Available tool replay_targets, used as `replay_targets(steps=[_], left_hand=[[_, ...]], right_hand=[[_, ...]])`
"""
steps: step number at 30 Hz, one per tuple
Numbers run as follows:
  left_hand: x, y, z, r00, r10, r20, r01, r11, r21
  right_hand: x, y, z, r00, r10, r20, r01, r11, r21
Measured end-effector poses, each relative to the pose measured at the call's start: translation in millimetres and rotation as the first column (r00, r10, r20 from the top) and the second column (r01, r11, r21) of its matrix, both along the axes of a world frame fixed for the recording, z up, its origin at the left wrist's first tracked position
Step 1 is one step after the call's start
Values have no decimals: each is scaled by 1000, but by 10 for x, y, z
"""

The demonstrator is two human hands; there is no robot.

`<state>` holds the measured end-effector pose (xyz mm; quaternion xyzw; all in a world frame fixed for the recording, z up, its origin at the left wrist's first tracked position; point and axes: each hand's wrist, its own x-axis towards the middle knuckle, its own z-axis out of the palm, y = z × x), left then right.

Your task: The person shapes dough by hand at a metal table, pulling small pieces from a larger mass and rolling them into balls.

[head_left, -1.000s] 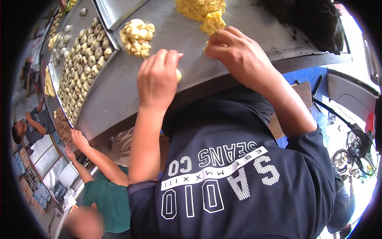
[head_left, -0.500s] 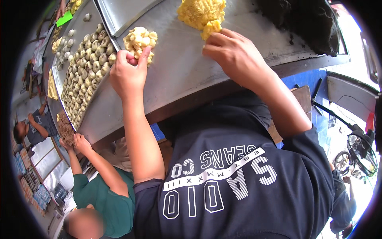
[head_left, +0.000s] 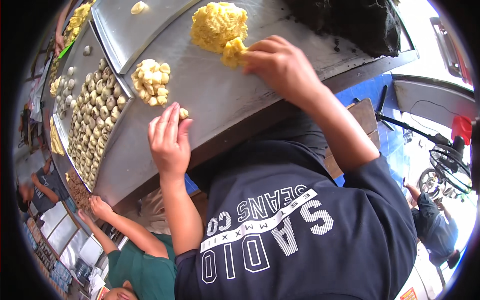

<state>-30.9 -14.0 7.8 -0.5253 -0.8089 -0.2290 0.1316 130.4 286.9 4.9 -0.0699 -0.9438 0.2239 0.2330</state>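
Between the thumb and forefinger of my left hand [head_left: 169,142] is a small pale dough piece [head_left: 183,113]; the other fingers are stretched out. Just beyond it sits a pile of pale dough pieces [head_left: 150,82] on the metal table [head_left: 200,105]. My right hand [head_left: 282,65] is at the near edge of a yellow, crumbly-looking dough mass [head_left: 218,26], its fingertips closed on a smaller yellow lump [head_left: 233,53]. The right fingertips are partly hidden and a little blurred.
To the left, a tray [head_left: 127,95] is filled with rows of small round dough balls [head_left: 95,115]. Behind it lies another metal tray [head_left: 150,30] with one pale piece. A dark mass [head_left: 350,25] covers the table's back right. A co-worker's hands [head_left: 100,206] are by a brown mass [head_left: 77,190].
My left hand has come away from the pale pile toward the table's near edge, with a small dough piece. My right hand stays at the yellow lump. The whole view has shifted.
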Motion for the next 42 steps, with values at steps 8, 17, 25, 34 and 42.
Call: replay_targets(steps=[8,17,25,34,42], left_hand=[[-82,-66,-28,816,208,540,-278,959,50],[193,-113,26,696,-14,718,-169,969,183],[278,50,34,984,108,142,-114,993,32],[328,-67,173,991,129,40,-117,968,-224],[-296,1039,48,954,-15,-299,92,965,244]], right_hand=[[12,-199,247,977,177,121,-148,964,-220],[33,-260,126,1000,-26,-18,24,997,-77],[-122,-341,88,991,14,131,-38,982,185],[147,-208,160,985,-101,137,106,994,-22],[-16,-403,153,979,2,203,-33,988,151]])
